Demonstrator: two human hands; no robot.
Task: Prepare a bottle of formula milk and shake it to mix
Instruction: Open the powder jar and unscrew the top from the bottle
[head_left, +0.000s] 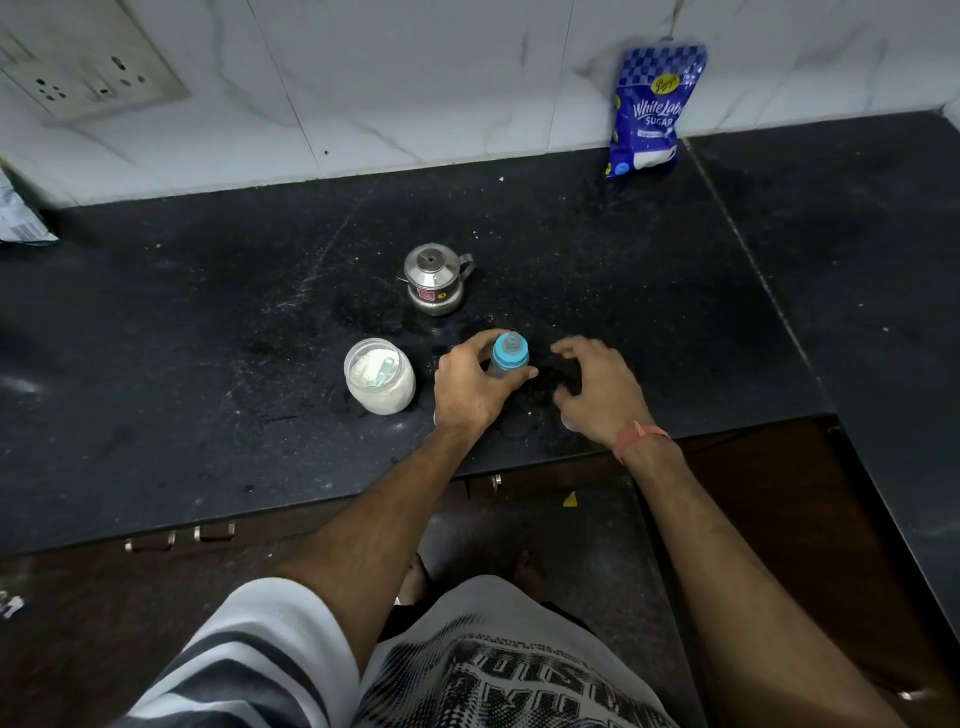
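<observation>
The baby bottle (506, 358) stands upright on the black table (208, 338), near its front edge, with its blue collar and clear teat on top. My left hand (470, 387) grips the bottle's body, thumb and fingers curled round it just below the collar. My right hand (597, 387) hovers just beside the bottle to the right, fingers spread and loosely bent, holding nothing; a red thread (641, 436) circles that wrist. Just left of my left hand sits an open jar of white powder (379, 382) with a scoop inside. Behind the bottle stands a small steel pot (435, 278) with its lid on. Far back, a blue sugar packet (652, 111) leans against the tiled wall (415, 78).
</observation>
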